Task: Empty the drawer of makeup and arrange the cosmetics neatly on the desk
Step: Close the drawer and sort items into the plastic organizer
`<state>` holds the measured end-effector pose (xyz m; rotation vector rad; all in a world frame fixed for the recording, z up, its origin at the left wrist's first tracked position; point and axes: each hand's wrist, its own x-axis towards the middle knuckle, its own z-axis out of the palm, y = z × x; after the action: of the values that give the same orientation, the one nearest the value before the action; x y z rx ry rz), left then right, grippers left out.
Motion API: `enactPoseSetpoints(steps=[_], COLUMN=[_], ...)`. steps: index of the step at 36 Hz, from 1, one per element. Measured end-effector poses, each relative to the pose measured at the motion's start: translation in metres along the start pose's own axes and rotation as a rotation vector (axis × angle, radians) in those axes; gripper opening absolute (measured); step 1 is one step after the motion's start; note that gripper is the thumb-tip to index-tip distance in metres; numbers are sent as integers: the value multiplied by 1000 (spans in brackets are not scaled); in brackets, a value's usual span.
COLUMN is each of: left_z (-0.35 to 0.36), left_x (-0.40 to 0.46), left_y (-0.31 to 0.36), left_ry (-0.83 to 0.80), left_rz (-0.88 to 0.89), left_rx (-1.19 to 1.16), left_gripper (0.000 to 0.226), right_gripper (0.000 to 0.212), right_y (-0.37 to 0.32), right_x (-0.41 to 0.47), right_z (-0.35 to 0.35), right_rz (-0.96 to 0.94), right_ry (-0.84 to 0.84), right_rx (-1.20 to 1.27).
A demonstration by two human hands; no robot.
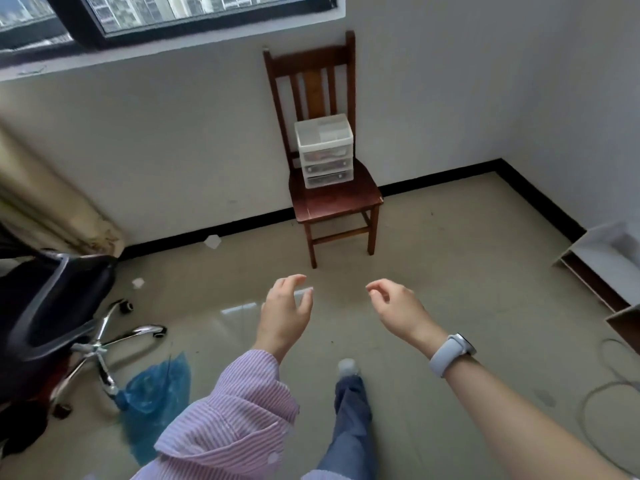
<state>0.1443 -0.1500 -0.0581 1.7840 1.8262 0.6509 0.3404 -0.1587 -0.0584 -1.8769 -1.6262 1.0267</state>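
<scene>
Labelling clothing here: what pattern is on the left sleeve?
The left sleeve has fine pink-and-white stripes, seen in the head view.

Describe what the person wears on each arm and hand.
The left arm wears a loose pink-and-white striped sleeve, bunched back above the wrist; the left hand is bare. The right arm is bare to the frame's edge, with a pale grey-blue smartwatch at the wrist. The right hand wears nothing.

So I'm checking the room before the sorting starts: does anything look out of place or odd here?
Yes. The drawer unit stands on a wooden chair by the wall, not on a desk. Scraps of white paper and a crumpled blue plastic bag lie on the floor. Both hands, left hand and right hand, hold nothing.
</scene>
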Motion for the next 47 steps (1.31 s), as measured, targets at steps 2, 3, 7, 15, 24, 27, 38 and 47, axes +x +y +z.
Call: enactPoseSetpoints(steps=[2, 3, 7, 15, 24, 27, 38, 47], left_z=[6, 8, 13, 15, 45, 58, 122, 173], left_x=[44, 69, 168, 314, 456, 512, 691, 731], left_y=[1, 2, 13, 34, 11, 2, -29, -94], left_ry=[-6, -14, -41, -64, -101, -107, -180, -313], left_rz=[-6, -12, -27, 0, -86, -133, -124, 63], left_rx=[-3, -10, -33, -51, -13, 34, 239, 590], left_gripper=[32, 32, 31, 30, 32, 35, 50, 76], right_gripper=[26, 27, 28, 28, 27, 27, 37, 30], right_y=[-8, -13, -38, -68, -52, -45, -12, 10], right_x=[43, 67, 157, 298, 462, 528, 731, 820], right_z=[-6, -11, -35, -73, -72, -68, -26, 41], right_rz=[0, 4, 8, 15, 137, 187, 737, 1025], right_ry=[-7, -18, -43, -14, -34, -49, -184, -119], right_rx=[-17, -34, -120, -116, 69, 184, 1001, 1291])
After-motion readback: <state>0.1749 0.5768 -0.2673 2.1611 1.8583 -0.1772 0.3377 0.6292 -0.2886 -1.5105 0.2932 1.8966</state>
